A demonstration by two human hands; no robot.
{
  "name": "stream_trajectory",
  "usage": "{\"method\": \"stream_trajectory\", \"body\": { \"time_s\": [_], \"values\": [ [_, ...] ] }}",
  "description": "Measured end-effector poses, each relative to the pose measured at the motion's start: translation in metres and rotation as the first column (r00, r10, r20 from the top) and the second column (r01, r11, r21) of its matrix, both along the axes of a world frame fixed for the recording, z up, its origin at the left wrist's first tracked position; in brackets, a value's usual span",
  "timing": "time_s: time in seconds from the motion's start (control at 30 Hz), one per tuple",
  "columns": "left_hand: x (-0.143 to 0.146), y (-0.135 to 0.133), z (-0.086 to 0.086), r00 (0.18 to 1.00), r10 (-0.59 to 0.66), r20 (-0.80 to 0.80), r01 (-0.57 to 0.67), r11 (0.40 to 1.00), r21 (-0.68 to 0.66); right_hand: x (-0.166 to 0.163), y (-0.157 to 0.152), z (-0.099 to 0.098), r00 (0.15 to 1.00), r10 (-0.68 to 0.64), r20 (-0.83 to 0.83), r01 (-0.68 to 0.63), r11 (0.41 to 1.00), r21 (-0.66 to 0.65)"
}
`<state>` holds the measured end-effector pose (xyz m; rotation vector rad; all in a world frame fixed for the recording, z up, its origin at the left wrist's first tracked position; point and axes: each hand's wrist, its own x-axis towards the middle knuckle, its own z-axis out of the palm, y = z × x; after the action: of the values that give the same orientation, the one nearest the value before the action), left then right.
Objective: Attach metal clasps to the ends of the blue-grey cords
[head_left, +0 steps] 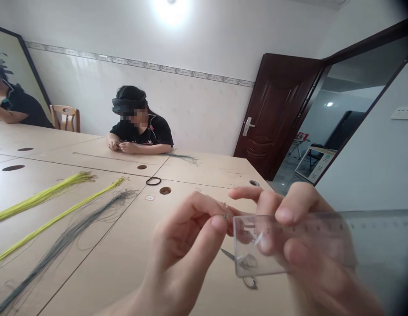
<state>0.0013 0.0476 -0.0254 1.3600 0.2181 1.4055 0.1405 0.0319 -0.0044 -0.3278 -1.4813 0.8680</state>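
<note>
My left hand (pixel 185 245) is closed, its thumb and index finger pinching a small thin loop (pixel 225 207), wire or line, whose exact kind I cannot make out. Just to the right, my right hand (pixel 322 276) grips a clear plastic ruler (pixel 329 224) held level above the table. The ruler's zero end sits right beside my left fingertips. Some right-hand fingers show through the plastic, behind it. Below the ruler, a small pair of scissors (pixel 250 283) lies on the table, partly seen through the plastic.
Left on the table (pixel 124 272) lie two bundles of yellow line (pixel 42 199) (pixel 65 219) and a bundle of grey line (pixel 63 239). A black ring (pixel 153 181) and a small label (pixel 150 198) lie mid-table. Two people sit across, near more grey line (pixel 184 157).
</note>
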Motion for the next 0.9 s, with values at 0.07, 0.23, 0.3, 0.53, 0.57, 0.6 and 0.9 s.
{"method": "stream_trajectory", "body": {
  "time_s": [0.07,0.23,0.3,0.53,0.57,0.6,0.9],
  "values": [
    [0.0,0.001,0.0,1.0,0.005,-0.009,-0.005,1.0,0.015,0.0,0.001,-0.001,0.999,-0.028,-0.018,0.028,1.0,0.001],
    [-0.002,0.0,0.002,0.994,0.099,-0.046,-0.094,0.99,0.106,0.005,0.007,-0.001,0.986,0.049,0.161,-0.052,0.999,0.014],
    [-0.002,-0.001,0.002,0.988,0.135,-0.072,-0.123,0.98,0.155,0.005,0.008,-0.001,0.983,0.078,0.167,-0.081,0.997,0.014],
    [-0.002,-0.004,0.0,0.983,0.17,-0.076,-0.153,0.97,0.191,-0.002,0.004,-0.006,0.995,0.095,-0.004,-0.095,0.987,-0.128],
    [-0.002,-0.004,0.0,0.978,0.194,-0.08,-0.176,0.964,0.197,-0.001,0.005,-0.005,0.995,0.101,0.018,-0.099,0.99,-0.105],
    [-0.002,-0.004,-0.001,0.973,0.217,-0.083,-0.196,0.959,0.205,0.0,0.006,-0.005,0.994,0.095,0.047,-0.092,0.993,-0.069],
    [-0.002,-0.003,0.0,0.977,0.2,-0.079,-0.181,0.963,0.2,0.006,0.013,-0.006,0.992,0.062,0.108,-0.062,0.998,-0.003]
  ]
}}
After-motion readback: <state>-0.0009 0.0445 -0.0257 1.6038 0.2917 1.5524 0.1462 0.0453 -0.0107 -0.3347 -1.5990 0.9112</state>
